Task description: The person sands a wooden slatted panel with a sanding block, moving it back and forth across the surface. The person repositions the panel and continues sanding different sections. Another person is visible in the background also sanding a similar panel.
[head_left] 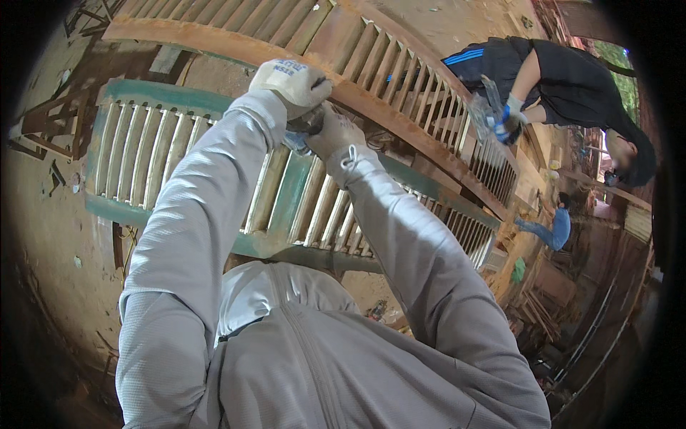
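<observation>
My left hand, in a white work glove, is closed in a fist above the green-framed louvered shutter. Just to its right and slightly nearer, my gloved right hand is also closed. Between them they grip a small dark grey object with a bluish part showing below it; my gloves hide most of it, so its kind is unclear. The shutter lies flat beneath my arms, its slats pale and worn. Beyond it, a reddish-brown louvered shutter lies close to the far side of my hands.
A person in dark clothes stands at the far right, with a blue-and-white gloved hand near clear plastic. Farther off, a person in blue is low down. Wooden frames stand at the left, and scrap wood lies at the right.
</observation>
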The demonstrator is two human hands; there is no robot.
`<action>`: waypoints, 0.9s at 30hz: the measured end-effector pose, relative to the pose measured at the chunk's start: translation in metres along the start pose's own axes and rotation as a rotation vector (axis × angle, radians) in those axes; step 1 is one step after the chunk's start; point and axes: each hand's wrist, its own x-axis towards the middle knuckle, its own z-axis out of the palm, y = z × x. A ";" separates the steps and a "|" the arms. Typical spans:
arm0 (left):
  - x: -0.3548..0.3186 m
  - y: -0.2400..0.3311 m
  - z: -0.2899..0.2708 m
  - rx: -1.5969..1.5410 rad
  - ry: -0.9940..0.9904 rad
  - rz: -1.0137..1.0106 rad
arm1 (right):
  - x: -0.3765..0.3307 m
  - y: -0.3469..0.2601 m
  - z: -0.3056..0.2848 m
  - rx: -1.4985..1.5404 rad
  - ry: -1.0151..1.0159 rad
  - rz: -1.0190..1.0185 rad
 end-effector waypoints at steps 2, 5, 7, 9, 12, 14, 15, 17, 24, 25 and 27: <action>0.002 0.013 0.007 -0.008 -0.015 0.061 | -0.007 0.018 0.006 -0.027 0.028 0.017; 0.000 0.017 0.010 -0.014 0.004 0.073 | -0.007 0.025 0.016 -0.014 0.069 0.031; 0.002 0.015 0.002 0.021 0.005 0.048 | -0.005 0.021 0.013 0.056 0.099 0.015; 0.004 0.012 -0.005 0.046 -0.008 0.035 | 0.004 0.009 0.009 0.033 0.073 0.022; 0.001 0.016 -0.011 0.053 -0.004 0.072 | 0.000 0.014 0.016 0.065 0.107 -0.011; -0.002 0.023 0.000 0.033 0.002 0.095 | -0.008 0.021 0.015 0.051 0.109 -0.018; -0.003 0.024 0.007 0.024 0.005 0.104 | -0.012 0.025 0.013 0.018 0.083 -0.012; -0.006 0.022 0.008 -0.009 0.055 0.079 | -0.012 0.026 0.011 -0.049 0.066 -0.044; -0.007 -0.020 -0.021 -0.018 0.022 -0.097 | 0.019 -0.019 0.000 -0.150 0.094 -0.162; -0.011 -0.027 -0.024 -0.029 0.051 -0.104 | 0.017 -0.036 -0.009 -0.159 0.075 -0.161; -0.017 -0.045 -0.025 -0.056 0.107 -0.117 | 0.018 -0.056 -0.013 -0.179 0.032 -0.154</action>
